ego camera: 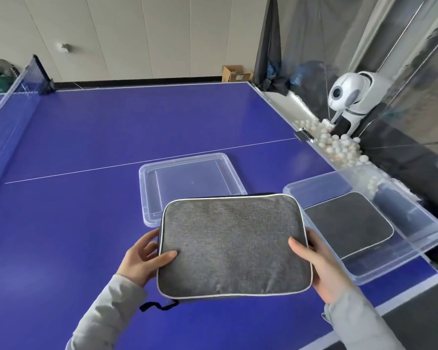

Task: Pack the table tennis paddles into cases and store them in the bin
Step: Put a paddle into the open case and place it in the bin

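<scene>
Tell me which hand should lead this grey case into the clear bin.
Probably the right hand: it grips the held grey case on the edge nearest the clear bin, which sits to the right. The left hand holds the far edge.

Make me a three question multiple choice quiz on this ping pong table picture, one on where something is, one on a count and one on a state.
1. Where is the clear lid?
A. flat on the blue table, left of the bin
B. on top of the bin
C. in the person's hands

2. How many grey cases are in view?
A. one
B. two
C. four

3. What state is the clear bin in?
A. closed with its lid
B. upside down
C. open, with a case inside

Answers:
1. A, the lid lies on the table beside the bin.
2. B, one grey case is held between the left hand and right hand, and a second case lies in the bin.
3. C, the bin has no lid on and the second case rests on its bottom.
</scene>
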The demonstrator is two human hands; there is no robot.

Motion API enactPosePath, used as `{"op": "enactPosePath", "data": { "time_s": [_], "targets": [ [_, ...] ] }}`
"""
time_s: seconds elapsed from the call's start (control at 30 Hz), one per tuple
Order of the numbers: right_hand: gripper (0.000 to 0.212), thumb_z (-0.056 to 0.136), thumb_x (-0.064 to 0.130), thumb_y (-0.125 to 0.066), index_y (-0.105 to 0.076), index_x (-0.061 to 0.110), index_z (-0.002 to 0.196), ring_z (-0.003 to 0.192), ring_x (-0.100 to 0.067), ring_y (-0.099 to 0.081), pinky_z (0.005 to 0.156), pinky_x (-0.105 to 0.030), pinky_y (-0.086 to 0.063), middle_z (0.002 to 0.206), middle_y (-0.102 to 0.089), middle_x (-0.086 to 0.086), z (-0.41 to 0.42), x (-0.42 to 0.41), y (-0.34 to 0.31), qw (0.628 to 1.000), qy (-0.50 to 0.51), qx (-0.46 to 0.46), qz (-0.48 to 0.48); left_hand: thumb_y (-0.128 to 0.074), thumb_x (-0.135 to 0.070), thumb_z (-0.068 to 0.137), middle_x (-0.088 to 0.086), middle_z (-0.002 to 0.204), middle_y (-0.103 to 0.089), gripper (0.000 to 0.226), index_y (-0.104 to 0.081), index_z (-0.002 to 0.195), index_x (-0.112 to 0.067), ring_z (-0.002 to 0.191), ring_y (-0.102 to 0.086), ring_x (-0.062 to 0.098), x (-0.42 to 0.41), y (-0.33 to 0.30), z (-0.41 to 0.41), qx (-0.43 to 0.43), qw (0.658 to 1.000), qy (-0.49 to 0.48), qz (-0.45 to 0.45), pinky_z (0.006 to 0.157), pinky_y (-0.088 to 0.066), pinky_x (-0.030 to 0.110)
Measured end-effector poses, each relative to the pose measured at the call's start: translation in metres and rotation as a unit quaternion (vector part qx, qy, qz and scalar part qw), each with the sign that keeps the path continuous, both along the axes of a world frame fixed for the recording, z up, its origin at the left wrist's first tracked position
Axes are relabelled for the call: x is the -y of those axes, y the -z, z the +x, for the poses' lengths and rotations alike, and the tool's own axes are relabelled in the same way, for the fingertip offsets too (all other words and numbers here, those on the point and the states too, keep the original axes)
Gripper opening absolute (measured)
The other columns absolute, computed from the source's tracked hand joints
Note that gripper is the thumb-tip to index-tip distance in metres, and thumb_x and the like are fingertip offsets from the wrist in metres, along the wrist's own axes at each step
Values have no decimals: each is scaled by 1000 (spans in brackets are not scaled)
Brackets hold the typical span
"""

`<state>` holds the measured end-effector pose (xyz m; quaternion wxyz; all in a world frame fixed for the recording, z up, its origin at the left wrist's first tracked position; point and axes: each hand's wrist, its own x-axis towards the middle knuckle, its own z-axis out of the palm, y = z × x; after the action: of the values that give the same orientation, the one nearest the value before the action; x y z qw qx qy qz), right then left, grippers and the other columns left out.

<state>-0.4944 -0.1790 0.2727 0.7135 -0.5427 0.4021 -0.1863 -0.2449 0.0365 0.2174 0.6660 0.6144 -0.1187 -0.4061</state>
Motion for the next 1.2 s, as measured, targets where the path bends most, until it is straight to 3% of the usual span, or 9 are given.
{"op": "enactPosePath", "data": {
  "time_s": [0.17,0.27,0.33,0.43,0.6,0.73,0.87,1.0,1.2],
  "targets": [
    [82,39,62,-84,-65,20,107,98,-17,-67,82,-29,-50,104,-72,-4,-24,43,-11,997,4,-14,-76,-93,-49,8,9,96,-68,112,-59,111,-20,78,-67,21,36,-10,-38,21,1000,-11,15,65,-57,35],
    [43,68,40,-78,-67,22,104,100,-16,-66,90,-33,-49,103,-72,-1,-47,84,-14,995,-4,-18,-101,-92,-49,6,8,94,-68,110,-59,108,-23,78,-65,23,73,-14,-65,19,999,-25,13,61,-58,32],
    [32,76,29,-73,-65,26,107,100,-9,-65,86,-28,-48,103,-71,6,-64,118,-15,993,8,-25,-119,-92,-49,6,8,93,-67,107,-60,105,-26,78,-65,23,107,-15,-88,19,999,-35,6,60,-58,32],
    [57,56,56,-78,-62,34,107,95,-2,-65,83,-26,-48,102,-70,12,-93,179,-17,989,17,-39,-139,-93,-36,10,7,91,-66,99,-60,102,-27,69,-68,11,168,-16,-127,20,998,-54,-3,57,-58,27],
    [33,81,35,-70,-57,36,112,103,-12,-61,96,-39,-47,106,-65,4,-142,292,-11,982,48,-78,-164,-83,0,60,4,97,-63,70,-49,117,-20,67,-67,8,276,-19,-194,27,998,-59,3,52,-53,18],
    [31,85,26,-67,-58,30,114,98,-10,-60,94,-36,-47,110,-64,1,-166,360,-5,980,19,-100,-172,-84,-16,39,3,103,-62,95,-44,125,-22,85,-61,15,337,-13,-234,52,997,-59,23,59,-51,11],
    [48,76,33,-75,-56,27,120,104,-17,-60,94,-40,-49,119,-61,0,-170,404,27,969,-46,-160,-182,-86,3,56,10,114,-56,97,-36,138,-14,91,-58,17,369,4,-257,58,993,-74,72,67,-47,16],
    [57,74,32,-77,-50,25,123,103,-15,-58,90,-33,-47,116,-59,5,-162,411,58,946,-120,-212,-213,-81,7,62,7,115,-57,85,-38,131,-21,97,-56,24,380,31,-266,34,986,-111,122,77,-46,29],
    [69,74,28,-78,-44,22,134,115,-18,-51,101,-36,-42,119,-51,4,-162,405,87,936,-126,-238,-228,-81,6,63,4,115,-54,90,-36,138,-14,100,-52,22,389,56,-274,28,975,-126,179,66,-45,20]
  ]
}}
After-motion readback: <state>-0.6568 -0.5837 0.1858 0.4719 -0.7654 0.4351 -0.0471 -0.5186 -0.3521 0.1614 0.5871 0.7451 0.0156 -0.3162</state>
